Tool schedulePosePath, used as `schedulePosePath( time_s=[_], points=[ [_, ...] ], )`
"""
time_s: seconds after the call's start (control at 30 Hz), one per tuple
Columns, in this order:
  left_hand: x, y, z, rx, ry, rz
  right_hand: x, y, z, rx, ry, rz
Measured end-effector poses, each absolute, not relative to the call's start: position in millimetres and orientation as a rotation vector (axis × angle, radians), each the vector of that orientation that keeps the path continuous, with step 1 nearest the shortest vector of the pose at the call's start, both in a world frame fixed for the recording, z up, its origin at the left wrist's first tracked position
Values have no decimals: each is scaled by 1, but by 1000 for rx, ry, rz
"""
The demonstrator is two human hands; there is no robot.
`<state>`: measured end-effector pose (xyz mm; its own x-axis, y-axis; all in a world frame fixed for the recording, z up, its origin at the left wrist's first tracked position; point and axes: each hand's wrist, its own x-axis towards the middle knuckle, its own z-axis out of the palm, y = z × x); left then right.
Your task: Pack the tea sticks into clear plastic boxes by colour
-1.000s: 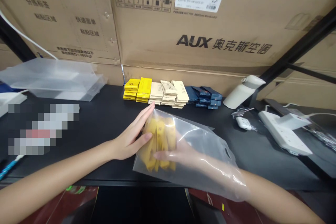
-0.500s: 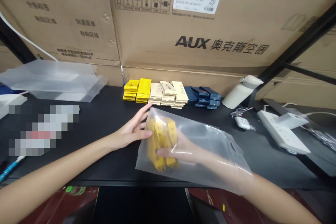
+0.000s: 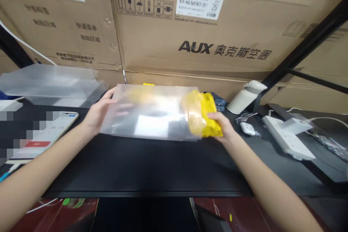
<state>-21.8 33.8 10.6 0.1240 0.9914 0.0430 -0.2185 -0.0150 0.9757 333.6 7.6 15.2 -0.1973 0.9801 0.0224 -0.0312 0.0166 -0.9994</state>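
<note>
A frosted clear plastic bag (image 3: 160, 110) stretches sideways above the black table. My left hand (image 3: 98, 113) is closed around its left end, with some fingers seen through the plastic. At the right end, yellow packets (image 3: 208, 110) stick partly out of the bag's mouth, and part of them shows through it. My right hand (image 3: 223, 126) grips these packets, thumb on the near side. Motion blurs both bag and packets. Behind the bag, a piece of a yellow packet stack (image 3: 148, 84) shows over its top edge, and dark blue packets (image 3: 219, 102) peek out at the right.
Frosted bags (image 3: 54, 83) lie stacked at the back left, near a phone (image 3: 61, 130). A cream bottle (image 3: 247, 97), a small white case (image 3: 248, 128) and a white power strip (image 3: 289, 137) occupy the right side. Cardboard boxes (image 3: 152, 50) wall off the back.
My right hand has drawn back to the right out of the bag, with the yellow packets now partly outside. My left hand has shifted left and taken hold of the bag's end.
</note>
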Motion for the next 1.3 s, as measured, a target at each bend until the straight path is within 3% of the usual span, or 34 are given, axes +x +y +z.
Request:
schedulePosePath(
  time_s=[0.2, 0.33, 0.47, 0.73, 0.87, 1.13, 1.3],
  points=[
    [-14, 31, 2, 1244, 1010, 961, 350, 30, 28, -838, -946, 950],
    [2, 20, -8, 1364, 1051, 811, 339, 27, 13, -922, -1010, 1030],
    [5, 17, -19, 1650, 1042, 739, 312, 14, 4, -974, -1449, 1113],
    [11, 5, -23, 2018, 941, 1056, 246, 11, 35, -917, -2248, 796],
    [15, 2, -17, 1783, 826, 1086, 205, 24, 40, -841, -2286, 803],
    [6, 20, -10, 1429, 898, 1279, 144, 53, 52, -1101, -2242, 775],
    [3, 26, -5, 1231, 927, 1600, 127, 64, 48, -1070, -2371, 474]
  ],
)
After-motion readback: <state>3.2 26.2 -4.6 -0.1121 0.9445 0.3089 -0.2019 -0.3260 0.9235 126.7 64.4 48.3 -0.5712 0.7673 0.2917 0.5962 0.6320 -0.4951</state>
